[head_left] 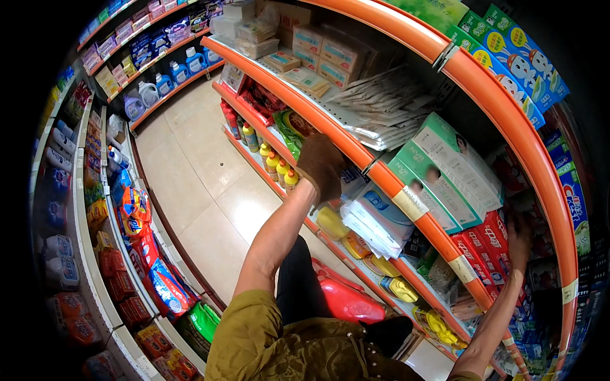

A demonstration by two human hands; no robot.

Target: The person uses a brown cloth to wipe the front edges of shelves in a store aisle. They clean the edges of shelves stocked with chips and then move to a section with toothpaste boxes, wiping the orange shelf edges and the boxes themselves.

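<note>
A brown cloth-like covering (323,166) hides the fingers of my left hand (321,166). That hand rests by the orange front edge of the shelf (346,141), above packs on the lower shelf. On the right, my right hand (520,241) reaches in under the upper shelf and grips the end of the red toothpaste boxes (486,244). Its fingers are partly in shadow. Green and white cartons (445,174) lean in a row just left of these boxes.
Flat white packets (387,108) and small boxes (327,54) fill the far part of the shelf. Yellow bottles (273,166) line the lower shelf. A red plastic object (346,293) is beside my leg. Detergent bags (166,286) stand across the tiled aisle (210,178).
</note>
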